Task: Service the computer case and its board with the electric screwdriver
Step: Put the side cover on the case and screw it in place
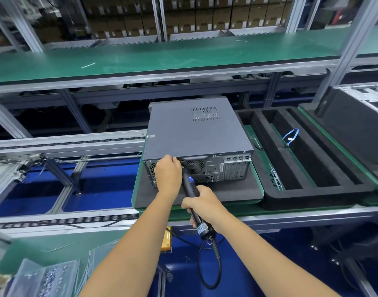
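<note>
A dark grey computer case (194,133) lies on its side on a black foam pad (226,189), its rear panel with fan grille and ports facing me. My right hand (202,200) grips the black electric screwdriver (189,187), whose tip points up at the rear panel near the top edge. My left hand (167,172) rests against the rear panel at the screwdriver's tip, fingers curled at the case's top rear edge; whether it pinches a screw is hidden. The board is not visible with the side cover on.
A black foam tray (312,163) with long slots holds a blue cable (290,136) to the right. A second case (355,116) stands at far right. Conveyor rails (66,144) run left. Bags of screws (44,277) lie at bottom left. The screwdriver's cord (213,266) hangs below the bench edge.
</note>
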